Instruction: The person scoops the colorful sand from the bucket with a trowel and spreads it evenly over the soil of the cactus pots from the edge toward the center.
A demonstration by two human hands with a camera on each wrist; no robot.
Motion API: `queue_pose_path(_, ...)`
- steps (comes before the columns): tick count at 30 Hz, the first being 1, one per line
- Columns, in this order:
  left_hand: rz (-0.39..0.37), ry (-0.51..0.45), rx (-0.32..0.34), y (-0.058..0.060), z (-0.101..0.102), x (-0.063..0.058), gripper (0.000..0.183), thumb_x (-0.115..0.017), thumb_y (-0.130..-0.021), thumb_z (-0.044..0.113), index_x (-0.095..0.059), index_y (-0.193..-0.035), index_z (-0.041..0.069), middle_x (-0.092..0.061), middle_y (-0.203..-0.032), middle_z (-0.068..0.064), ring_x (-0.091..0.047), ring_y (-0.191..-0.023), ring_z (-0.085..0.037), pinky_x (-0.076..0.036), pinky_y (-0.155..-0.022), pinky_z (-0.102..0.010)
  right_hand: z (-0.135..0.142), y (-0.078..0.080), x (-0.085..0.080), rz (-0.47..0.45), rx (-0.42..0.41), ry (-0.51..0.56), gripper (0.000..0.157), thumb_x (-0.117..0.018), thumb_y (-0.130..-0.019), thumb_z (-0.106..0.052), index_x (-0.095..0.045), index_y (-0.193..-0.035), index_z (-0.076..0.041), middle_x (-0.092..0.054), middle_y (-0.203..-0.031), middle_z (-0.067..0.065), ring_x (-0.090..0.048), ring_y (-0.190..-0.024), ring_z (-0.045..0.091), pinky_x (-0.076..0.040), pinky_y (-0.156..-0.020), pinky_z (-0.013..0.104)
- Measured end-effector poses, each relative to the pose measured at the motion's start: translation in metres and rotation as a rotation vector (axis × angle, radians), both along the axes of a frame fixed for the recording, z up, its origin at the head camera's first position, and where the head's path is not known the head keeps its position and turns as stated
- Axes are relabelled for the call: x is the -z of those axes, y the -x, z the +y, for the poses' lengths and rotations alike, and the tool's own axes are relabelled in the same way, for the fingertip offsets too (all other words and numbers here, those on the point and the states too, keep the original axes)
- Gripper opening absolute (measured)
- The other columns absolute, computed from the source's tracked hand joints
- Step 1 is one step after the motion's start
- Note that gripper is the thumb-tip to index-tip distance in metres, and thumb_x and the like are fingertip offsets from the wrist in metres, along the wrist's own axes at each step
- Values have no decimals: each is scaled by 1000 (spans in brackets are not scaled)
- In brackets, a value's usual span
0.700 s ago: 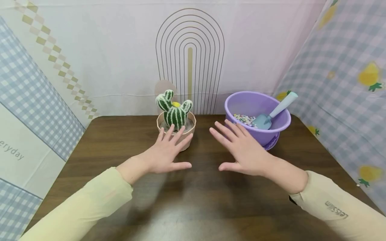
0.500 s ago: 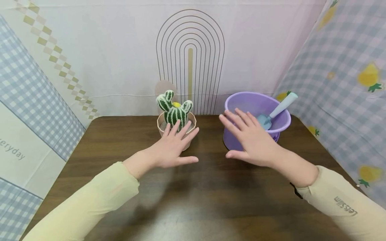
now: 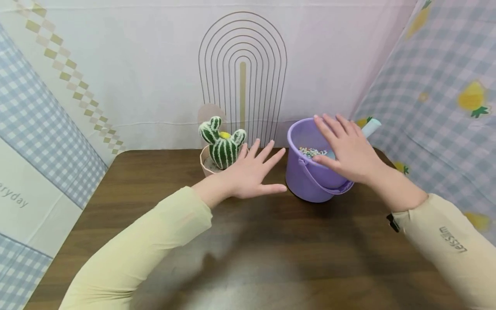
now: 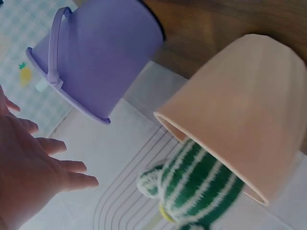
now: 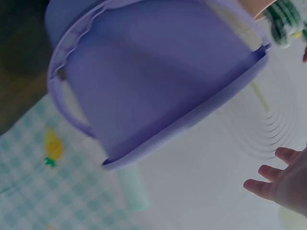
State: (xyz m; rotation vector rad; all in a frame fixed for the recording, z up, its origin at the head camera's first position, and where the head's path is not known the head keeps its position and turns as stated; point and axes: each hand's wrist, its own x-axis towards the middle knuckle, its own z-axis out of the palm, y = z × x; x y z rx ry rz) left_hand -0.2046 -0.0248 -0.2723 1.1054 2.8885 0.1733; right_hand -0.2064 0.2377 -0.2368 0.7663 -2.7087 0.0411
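My right hand (image 3: 350, 155) hovers with spread fingers over the purple bucket (image 3: 306, 183), covering part of its opening. Small multicoloured beads (image 3: 310, 151) lie inside the bucket. A scoop with a pale mint handle (image 3: 371, 127) leans in it, its blade mostly behind that hand. My left hand (image 3: 252, 174), fingers straight and apart, is between the bucket and a pale pink flowerpot (image 4: 249, 105). From the flowerpot rises a knitted green-and-white cactus (image 3: 224, 151) with a yellow flower. Neither hand holds anything. The left wrist view shows a gap between the left fingers (image 4: 79, 181) and both containers.
Bucket and flowerpot stand near the back of a dark wooden table (image 3: 248, 275). A white cloth (image 3: 155, 77) with printed arches hangs behind them. Checked cloth with pineapples (image 3: 430, 129) is on the right. The bucket's handle (image 5: 60, 91) hangs down its near side.
Both hands have moved to the right and a little farther from me. The right hand now hangs over the bucket's opening; the left has passed from before the cactus towards the bucket.
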Motion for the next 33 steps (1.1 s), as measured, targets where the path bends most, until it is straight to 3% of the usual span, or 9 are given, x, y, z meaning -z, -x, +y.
queue_pose_path(7,-38,-14,-42,21,29,-3,85,-34,-86,72,2,-151,30,4,-159,-9,7,-143,-40,-1,-116,-58,26,27,0,-17,118,60,78,-39,-93,-58,-13,-151,-13,-29,-147,26,-21,-133,53,-17,-108,66)
queue_pose_path(18,-139,-147,-166,43,64,12,86,-34,-86,72,1,-151,27,2,-159,-11,-2,-142,-45,-9,-117,-56,57,58,8,-128,338,133,82,-24,-92,-67,-3,-152,-15,-19,-150,29,-10,-135,55,-8,-108,69)
queue_pose_path(26,-194,-253,-263,60,74,24,89,-36,-87,70,0,-152,22,-4,-158,-14,-8,-143,-43,-17,-116,-54,80,70,17,-184,435,213,84,-21,-91,-69,4,-151,-15,-13,-150,31,-11,-134,55,-12,-105,70)
queue_pose_path(30,-262,-344,-278,67,76,27,90,-40,-87,68,-1,-152,18,-7,-158,-15,-11,-143,-39,-19,-117,-49,87,74,19,-193,469,291,87,-37,-92,-60,4,-150,-9,-14,-148,35,-14,-131,58,-15,-107,68)
queue_pose_path(33,-306,-438,-266,71,78,29,92,-47,-87,62,-1,-152,15,-13,-157,-15,-17,-143,-34,-21,-117,-43,90,77,20,-178,490,403,84,-55,-91,-40,-9,-149,-1,-24,-142,38,-24,-127,57,-21,-107,64)
